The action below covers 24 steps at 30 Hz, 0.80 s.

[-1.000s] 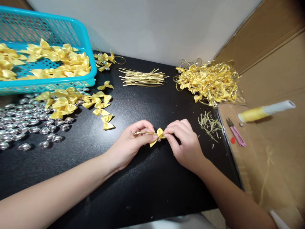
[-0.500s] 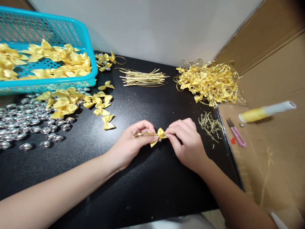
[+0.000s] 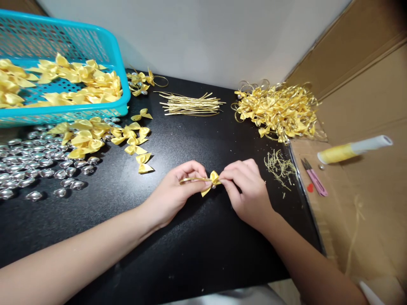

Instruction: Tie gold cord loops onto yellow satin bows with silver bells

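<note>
One head camera looks forward and down, from close above, at the black desk [image 3: 178, 250] toward the wall.

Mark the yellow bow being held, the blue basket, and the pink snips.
yellow bow [image 3: 212, 181], head view, on the satin loop between the two hands
blue basket [image 3: 122, 72], head view, on its right rim
pink snips [image 3: 316, 181], head view, on the handle

I see a blue basket [image 3: 112, 46] of yellow bows at ten o'clock, silver beads [image 3: 28, 169] at nine, gold wire strips [image 3: 190, 103] at twelve, finished bows [image 3: 280, 108] at two, pink snips [image 3: 314, 178] at three on the black tabletop [image 3: 190, 237].
</note>
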### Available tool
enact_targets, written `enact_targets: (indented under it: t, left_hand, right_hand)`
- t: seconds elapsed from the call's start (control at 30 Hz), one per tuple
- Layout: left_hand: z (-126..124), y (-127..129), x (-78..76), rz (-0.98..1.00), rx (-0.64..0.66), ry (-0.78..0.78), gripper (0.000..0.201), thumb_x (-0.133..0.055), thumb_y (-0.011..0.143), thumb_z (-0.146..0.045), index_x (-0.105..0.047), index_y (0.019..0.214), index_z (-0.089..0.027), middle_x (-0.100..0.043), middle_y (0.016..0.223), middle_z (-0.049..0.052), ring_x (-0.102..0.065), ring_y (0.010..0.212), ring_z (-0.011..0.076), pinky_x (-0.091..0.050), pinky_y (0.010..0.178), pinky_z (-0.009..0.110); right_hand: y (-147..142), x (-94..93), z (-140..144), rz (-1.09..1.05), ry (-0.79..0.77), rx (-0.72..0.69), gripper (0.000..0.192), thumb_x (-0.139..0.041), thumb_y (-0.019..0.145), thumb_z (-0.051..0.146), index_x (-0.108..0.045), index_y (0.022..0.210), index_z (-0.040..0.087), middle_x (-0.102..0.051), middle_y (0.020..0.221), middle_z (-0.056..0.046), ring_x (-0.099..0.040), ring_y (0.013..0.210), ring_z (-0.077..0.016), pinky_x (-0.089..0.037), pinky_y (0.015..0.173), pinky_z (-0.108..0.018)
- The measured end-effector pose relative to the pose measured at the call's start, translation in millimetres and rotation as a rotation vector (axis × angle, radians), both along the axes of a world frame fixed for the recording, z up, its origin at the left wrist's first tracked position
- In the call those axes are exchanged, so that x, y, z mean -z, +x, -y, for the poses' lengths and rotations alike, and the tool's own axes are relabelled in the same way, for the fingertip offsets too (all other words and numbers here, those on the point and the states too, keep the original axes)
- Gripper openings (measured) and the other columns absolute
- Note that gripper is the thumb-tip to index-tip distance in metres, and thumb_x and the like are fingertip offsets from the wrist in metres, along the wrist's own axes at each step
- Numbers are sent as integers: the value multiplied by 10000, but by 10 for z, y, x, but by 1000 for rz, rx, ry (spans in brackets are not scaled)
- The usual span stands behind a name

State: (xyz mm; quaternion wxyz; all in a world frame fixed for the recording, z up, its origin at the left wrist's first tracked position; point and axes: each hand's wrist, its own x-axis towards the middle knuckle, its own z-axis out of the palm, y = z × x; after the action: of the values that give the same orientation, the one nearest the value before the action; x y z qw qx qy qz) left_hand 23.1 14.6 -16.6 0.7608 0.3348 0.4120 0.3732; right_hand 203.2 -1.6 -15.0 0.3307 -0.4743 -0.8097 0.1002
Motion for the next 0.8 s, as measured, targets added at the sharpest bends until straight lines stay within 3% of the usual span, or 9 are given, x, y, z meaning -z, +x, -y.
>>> enact_targets:
  t: [0.2, 0.5, 0.8]
  left_hand:
    - [-1, 0, -13, -2, -10, 5, 182, -776, 691, -174, -595, 709, -167, -612, 643, -37, -523, 637, 92, -376, 634, 219]
    - [7, -2, -3, 9, 3, 7, 205, -786, 695, -189, -582, 706, -165, -608, 636, -32, -517, 635, 91, -374, 636, 216]
    - [0, 0, -2, 22, -10, 3, 189, -773, 696, -170, -584, 701, -168, -610, 632, -42, -514, 623, 84, -370, 622, 212]
  right_hand:
    - [-35, 18, 4, -96, -85, 15, 173, -537, 934, 134, -633, 798, 177, -657, 802, -24, -529, 791, -159, -394, 753, -331]
    - [-77, 13, -9, -187, -70, -8, 177, -550, 909, 95, -598, 764, 184, -650, 755, -8, -547, 736, -142, -429, 723, -309]
    - [-32, 12, -16, -122, -84, 9, 161, -554, 922, 120, -621, 790, 184, -660, 791, -17, -535, 775, -160, -406, 748, -327]
